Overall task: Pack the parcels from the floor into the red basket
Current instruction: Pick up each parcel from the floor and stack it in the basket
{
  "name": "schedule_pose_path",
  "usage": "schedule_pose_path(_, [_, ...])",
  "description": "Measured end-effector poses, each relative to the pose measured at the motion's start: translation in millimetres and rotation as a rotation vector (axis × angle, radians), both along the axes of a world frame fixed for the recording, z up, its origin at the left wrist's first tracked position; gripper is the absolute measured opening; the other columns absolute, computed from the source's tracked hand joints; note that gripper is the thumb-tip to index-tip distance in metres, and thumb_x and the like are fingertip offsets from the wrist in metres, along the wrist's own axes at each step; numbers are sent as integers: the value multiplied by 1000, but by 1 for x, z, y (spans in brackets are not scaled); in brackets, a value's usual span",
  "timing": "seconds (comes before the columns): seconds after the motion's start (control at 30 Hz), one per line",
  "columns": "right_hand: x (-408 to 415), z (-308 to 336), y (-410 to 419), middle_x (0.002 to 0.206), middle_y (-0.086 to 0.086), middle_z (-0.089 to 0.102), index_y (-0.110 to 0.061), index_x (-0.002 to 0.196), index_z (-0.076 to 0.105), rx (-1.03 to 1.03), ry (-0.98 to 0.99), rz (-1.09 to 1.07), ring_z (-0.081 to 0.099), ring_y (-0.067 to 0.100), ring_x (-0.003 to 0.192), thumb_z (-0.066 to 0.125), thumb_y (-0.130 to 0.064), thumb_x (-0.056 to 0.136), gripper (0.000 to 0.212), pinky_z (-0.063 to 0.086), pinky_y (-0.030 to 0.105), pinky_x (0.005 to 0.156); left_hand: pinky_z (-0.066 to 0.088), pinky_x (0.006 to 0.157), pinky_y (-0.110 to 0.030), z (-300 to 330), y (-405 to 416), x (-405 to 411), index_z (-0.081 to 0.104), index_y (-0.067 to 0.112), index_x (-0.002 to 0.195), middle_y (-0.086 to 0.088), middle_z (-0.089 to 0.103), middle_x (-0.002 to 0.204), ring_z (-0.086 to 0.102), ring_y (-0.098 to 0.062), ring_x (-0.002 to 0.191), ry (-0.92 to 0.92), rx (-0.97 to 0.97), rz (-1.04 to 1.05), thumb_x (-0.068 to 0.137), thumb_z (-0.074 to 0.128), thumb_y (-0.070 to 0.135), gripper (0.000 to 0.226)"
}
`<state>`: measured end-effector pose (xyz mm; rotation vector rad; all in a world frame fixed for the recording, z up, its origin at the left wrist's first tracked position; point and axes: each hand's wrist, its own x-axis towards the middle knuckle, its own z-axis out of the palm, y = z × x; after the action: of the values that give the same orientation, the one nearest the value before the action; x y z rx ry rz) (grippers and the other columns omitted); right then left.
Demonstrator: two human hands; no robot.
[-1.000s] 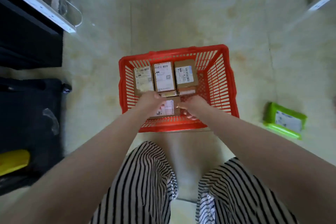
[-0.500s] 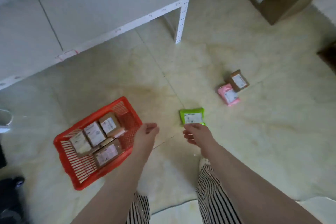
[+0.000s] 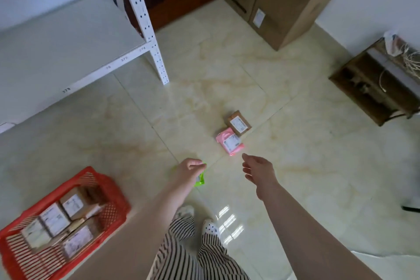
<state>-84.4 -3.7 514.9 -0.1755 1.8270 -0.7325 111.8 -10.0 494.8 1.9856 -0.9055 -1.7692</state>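
Note:
The red basket (image 3: 103,183) stands on the floor at the lower left and holds several brown labelled boxes (image 3: 70,204). My left hand (image 3: 189,171) is down over a green parcel (image 3: 201,180) on the tiles, fingers curled over its far edge; most of the parcel is hidden under the hand. My right hand (image 3: 258,169) hovers with fingers spread and holds nothing, just short of a pink parcel (image 3: 230,143). A small brown parcel (image 3: 238,123) lies touching the pink one on its far side.
A white metal shelf rack (image 3: 156,52) stands at the upper left. Tall cardboard boxes (image 3: 284,2) stand by the back wall. A dark wooden crate (image 3: 372,84) sits at the right. My striped trouser legs and feet (image 3: 197,227) are below.
Both hands left the basket and the view swung right. My left hand came down onto the green parcel, and my right hand moved past it toward the pink parcel.

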Motion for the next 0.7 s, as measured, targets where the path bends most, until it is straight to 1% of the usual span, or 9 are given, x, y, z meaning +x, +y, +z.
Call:
schedule_pose_path(0.07, [-13,0,-16,82,8,61,-5,107,62,19,-13,-26,56,21,79,72,-23,86,30,51,32,72,43,60,-19,-1,-21,-15,64,11,111,-9,68,107,62,-19,92,-11,-2,-33,87,67,21,26])
schedule_pose_path(0.13, [-25,-4,-31,80,7,60,-4,106,62,34,-11,-49,54,21,78,72,-24,86,30,52,36,77,43,66,-22,-3,-44,-27,63,11,115,-7,67,110,63,-19,98,-40,-1,-88,87,67,24,31])
schedule_pose_path(0.23, [-47,-15,-54,80,6,57,-3,117,58,39,-34,-84,52,20,75,73,-25,85,41,47,30,66,43,69,-21,-8,-79,-47,62,8,116,-7,67,111,62,-19,96,-74,-24,-111,86,69,22,34])
schedule_pose_path(0.3, [-64,-25,-69,82,7,56,-3,126,53,57,-37,-89,52,21,75,73,-26,84,51,45,31,67,43,67,-21,-13,-101,-61,61,6,116,-11,67,114,60,-19,93,-96,-22,-98,85,70,19,35])
schedule_pose_path(0.4, [-91,-41,-98,81,9,54,-5,134,44,87,-41,-74,51,22,72,73,-26,85,61,45,35,68,41,81,-25,-27,-131,-87,59,5,119,-16,64,121,61,-25,105,-127,-7,-100,84,71,20,40])
schedule_pose_path(0.5, [-125,-69,-130,103,15,58,-10,141,37,116,-56,-56,53,27,83,74,-29,84,70,49,41,80,40,85,-24,-44,-166,-117,57,8,124,-14,61,127,59,-25,114,-161,0,-130,80,74,26,50])
schedule_pose_path(0.6, [-158,-111,-165,132,18,51,-16,145,31,141,-75,-3,56,31,109,75,-35,82,79,47,39,80,45,96,-32,-74,-204,-146,54,8,128,-16,56,134,56,-26,120,-189,-19,-162,77,77,29,60])
schedule_pose_path(0.63, [-166,-125,-174,135,18,49,-17,146,29,149,-84,2,54,33,116,75,-36,82,81,47,40,83,43,99,-33,-88,-215,-154,53,7,130,-18,54,137,55,-27,123,-197,-21,-168,79,76,26,60])
schedule_pose_path(0.7, [-179,-154,-189,135,17,48,-21,147,26,176,-85,26,53,33,117,75,-37,82,83,47,41,87,41,102,-33,-116,-234,-169,50,6,133,-17,51,141,52,-27,127,-223,-22,-186,77,77,29,67])
